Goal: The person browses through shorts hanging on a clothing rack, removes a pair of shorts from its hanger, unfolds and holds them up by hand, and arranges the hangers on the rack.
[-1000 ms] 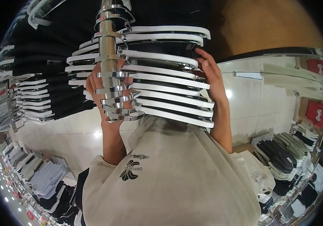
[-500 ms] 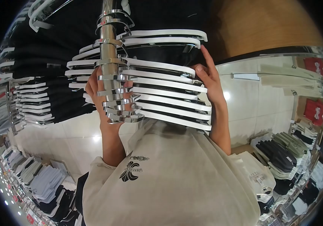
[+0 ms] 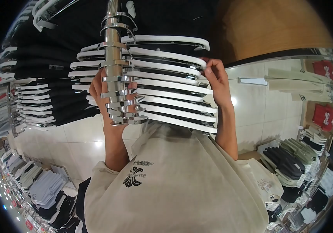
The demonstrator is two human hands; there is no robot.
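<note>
Apparently pinching the tip of a white hanger (image 3: 170,54) with the right hand (image 3: 217,77), at three o'clock of the metal rail (image 3: 112,35); apart from it, reaching partly behind the rail at nine with the left hand (image 3: 97,88), grip hidden, so impossible to tell. From the nearer right hand, along the hanger's long axis, back towards nine or ten to the rail. Farther out, towards eleven, black clothes (image 3: 71,29); towards one, a brown surface (image 3: 275,27); towards four, more hanging clothes (image 3: 285,160).
</note>
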